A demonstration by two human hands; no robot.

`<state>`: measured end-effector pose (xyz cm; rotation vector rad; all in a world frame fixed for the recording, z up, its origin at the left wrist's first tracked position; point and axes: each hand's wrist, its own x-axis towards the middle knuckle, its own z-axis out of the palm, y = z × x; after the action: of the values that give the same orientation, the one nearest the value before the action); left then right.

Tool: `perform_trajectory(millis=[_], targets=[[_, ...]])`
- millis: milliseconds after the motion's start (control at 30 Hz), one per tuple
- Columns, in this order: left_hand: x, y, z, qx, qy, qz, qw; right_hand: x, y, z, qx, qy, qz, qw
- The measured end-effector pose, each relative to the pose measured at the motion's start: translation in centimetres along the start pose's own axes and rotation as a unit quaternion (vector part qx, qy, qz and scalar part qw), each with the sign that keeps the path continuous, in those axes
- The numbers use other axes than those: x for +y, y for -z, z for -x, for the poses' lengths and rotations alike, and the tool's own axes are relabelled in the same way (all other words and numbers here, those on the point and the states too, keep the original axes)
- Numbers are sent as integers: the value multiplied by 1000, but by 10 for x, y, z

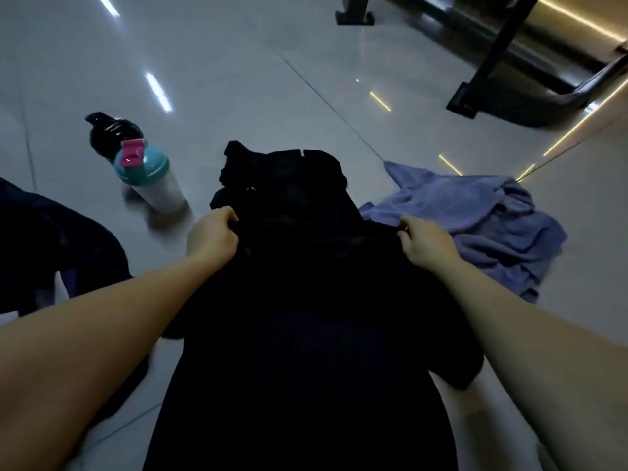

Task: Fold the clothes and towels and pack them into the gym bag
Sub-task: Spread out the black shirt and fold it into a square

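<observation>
Hands observed at mid-frame, both gripping one dark garment [306, 317]. Left hand [212, 237] is closed in a fist on the garment's upper left edge; right hand [426, 244] has its fingers pinched shut on the upper right edge. The garment hangs down between the two bare forearms toward the camera and covers the lower centre of the view; its type cannot be determined in the low light.

Beyond the held edge, a second heap of black fabric [282, 178] lies on the tiled floor [238, 62], with a small light tag near its far edge. Whether this is clothing or the gym bag cannot be told.

Right of the heap, a crumpled lavender towel [482, 219] lies unfolded on the floor, just beside the right hand. At the left edge, another dark fabric item [51, 246] is partly in view.

Left of the heap stands a shaker bottle [149, 178] with teal lid and pink cap, upright, and a black bottle [108, 132] just behind it. Dark equipment frames [503, 62] occupy the upper right.
</observation>
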<state>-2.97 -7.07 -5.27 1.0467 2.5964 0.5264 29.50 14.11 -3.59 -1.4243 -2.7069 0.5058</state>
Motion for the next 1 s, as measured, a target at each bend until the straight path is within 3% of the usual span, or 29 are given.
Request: perform_trajectory(millis=[133,233,367,567,767,900,1000], targets=[[-1,-12,-23,12,-15,-28,999,-4,-10,-18,23,-5,39,999],[-3,-22,-28,-42,-2,-66,997,-10,-18,-21,30,-29,62,997],[5,-31,-30,-91,-6,-4,996,-21,-21,-24,35,-37,67,996],[31,-35,-43,-131,-25,74,988,-34,-19,-34,-29,-11,78,996],[39,-33,-45,-24,-57,104,993,-30,-14,-44,24,-50,-23,998],[39,-36,-40,-82,-54,53,994,-41,-19,-46,-54,-77,51,994],[41,-37,-48,55,-131,15,990,-49,-20,-50,-24,-48,60,997]])
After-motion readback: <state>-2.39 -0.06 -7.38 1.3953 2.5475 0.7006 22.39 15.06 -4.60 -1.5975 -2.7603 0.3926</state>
